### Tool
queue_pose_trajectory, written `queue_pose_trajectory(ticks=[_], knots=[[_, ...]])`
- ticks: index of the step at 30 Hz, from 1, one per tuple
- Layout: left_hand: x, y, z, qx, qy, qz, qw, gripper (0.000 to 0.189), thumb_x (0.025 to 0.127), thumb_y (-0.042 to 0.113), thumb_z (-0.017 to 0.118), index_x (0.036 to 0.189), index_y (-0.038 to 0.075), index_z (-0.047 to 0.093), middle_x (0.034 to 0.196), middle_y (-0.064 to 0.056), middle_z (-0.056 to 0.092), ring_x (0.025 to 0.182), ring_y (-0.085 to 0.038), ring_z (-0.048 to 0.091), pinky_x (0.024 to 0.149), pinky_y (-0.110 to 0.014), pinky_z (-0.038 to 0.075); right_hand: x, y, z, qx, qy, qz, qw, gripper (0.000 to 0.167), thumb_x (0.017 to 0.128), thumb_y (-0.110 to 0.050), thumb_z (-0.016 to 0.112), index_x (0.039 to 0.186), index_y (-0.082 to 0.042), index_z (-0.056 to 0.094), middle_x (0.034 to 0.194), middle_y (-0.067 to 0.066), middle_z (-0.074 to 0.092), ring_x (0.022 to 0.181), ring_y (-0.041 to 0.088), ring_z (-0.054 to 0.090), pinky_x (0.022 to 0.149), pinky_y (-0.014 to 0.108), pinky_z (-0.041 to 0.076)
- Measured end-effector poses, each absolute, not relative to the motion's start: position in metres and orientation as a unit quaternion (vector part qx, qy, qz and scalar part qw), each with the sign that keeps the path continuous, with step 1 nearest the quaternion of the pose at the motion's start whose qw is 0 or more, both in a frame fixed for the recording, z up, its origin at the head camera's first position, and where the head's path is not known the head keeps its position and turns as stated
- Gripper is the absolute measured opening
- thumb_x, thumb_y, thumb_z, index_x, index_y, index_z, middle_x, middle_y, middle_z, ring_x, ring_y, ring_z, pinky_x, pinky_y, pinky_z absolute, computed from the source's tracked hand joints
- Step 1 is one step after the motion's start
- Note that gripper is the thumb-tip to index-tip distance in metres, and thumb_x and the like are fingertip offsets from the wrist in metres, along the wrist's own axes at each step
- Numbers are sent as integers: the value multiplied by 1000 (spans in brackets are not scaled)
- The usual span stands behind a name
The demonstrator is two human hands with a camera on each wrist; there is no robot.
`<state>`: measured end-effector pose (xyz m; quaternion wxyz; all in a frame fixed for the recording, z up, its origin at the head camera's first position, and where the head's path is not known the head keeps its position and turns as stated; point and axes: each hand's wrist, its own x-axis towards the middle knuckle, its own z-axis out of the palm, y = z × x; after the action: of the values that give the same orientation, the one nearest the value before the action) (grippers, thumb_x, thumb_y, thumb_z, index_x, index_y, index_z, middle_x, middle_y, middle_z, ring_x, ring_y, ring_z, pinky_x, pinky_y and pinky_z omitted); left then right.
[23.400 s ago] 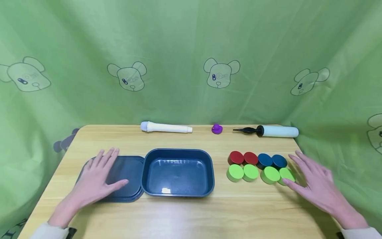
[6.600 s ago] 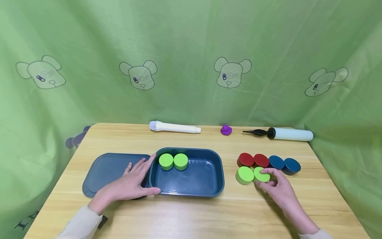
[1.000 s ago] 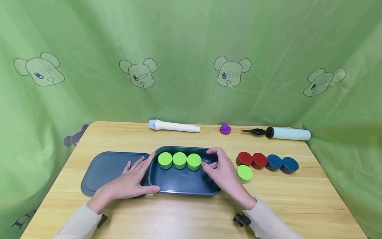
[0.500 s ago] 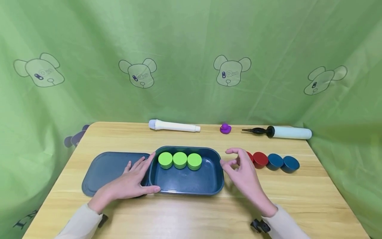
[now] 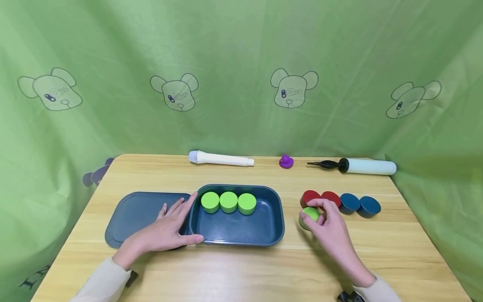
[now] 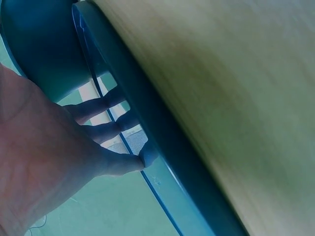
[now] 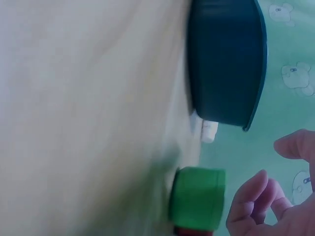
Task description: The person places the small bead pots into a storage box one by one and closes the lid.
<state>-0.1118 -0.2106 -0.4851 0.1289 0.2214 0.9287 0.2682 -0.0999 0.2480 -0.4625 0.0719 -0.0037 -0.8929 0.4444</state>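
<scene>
My left hand (image 5: 166, 230) lies over the dark blue lid (image 5: 130, 216), its straight fingers and thumb touching the left side of the dark blue plastic box (image 5: 234, 230). Three green cylindrical blocks (image 5: 228, 202) stand in a row along the box's far side. Right of the box, one more green cylindrical block (image 5: 311, 213) stands on the table. Over it hovers my right hand (image 5: 333, 228), thumb and forefinger spread on either side in the head view. In the right wrist view those fingertips stay apart from this green block (image 7: 199, 196).
Two red blocks (image 5: 310, 197) and two blue blocks (image 5: 349, 203) line up behind and beside the right hand. Along the table's back edge lie a white toy microphone (image 5: 222, 159), a purple rubber duck (image 5: 286, 162) and a hand pump (image 5: 370, 166).
A third green block has joined the two in the box. From beside it, my right hand has moved right to the green block on the table. The left hand keeps its place.
</scene>
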Motion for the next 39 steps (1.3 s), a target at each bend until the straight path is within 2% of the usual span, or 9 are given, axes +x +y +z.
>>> queue_pose_trajectory(ticks=[4,8,18,26,35,39], knots=[[-112,-210,-485,221,929,270,127,118,96,78,66,177,31,-6,178,-18,20,165,-39,11,122,-78,-2,-97,259,-469,-24,-899,434,46,43,98,-22,85,131,-2,64,124,19,51,71,21,55,52,26,45],[-113,-210,-486,220,929,269,129,119,95,78,66,177,32,-7,178,-18,20,166,-39,11,123,-78,-1,-95,267,-474,-33,-900,434,27,46,98,-20,85,133,0,63,132,21,47,72,20,55,54,25,45],[-113,-210,-487,218,927,272,135,118,95,78,66,177,33,-7,179,-18,20,166,-38,10,123,-77,-2,-98,275,-484,-41,-890,454,-17,48,93,-8,87,134,2,62,130,20,48,77,21,55,62,25,47],[-113,-209,-486,222,927,273,132,118,96,77,66,177,31,-6,178,-20,21,165,-40,11,122,-78,-2,-99,275,-486,-67,-871,484,-52,50,96,-11,85,138,0,59,115,16,50,79,22,54,64,28,45],[-113,-208,-483,224,927,272,131,117,96,76,66,177,31,-6,178,-20,22,165,-40,11,122,-78,-2,-97,272,-487,-79,-866,491,-53,57,98,-23,86,143,-7,54,89,10,56,72,20,55,59,28,45],[-111,-210,-483,219,929,269,131,118,96,77,66,177,30,-6,178,-20,22,165,-40,11,122,-78,-2,-99,267,-481,-72,-863,498,-48,59,99,-27,85,144,-9,52,86,10,58,72,22,57,56,28,47]])
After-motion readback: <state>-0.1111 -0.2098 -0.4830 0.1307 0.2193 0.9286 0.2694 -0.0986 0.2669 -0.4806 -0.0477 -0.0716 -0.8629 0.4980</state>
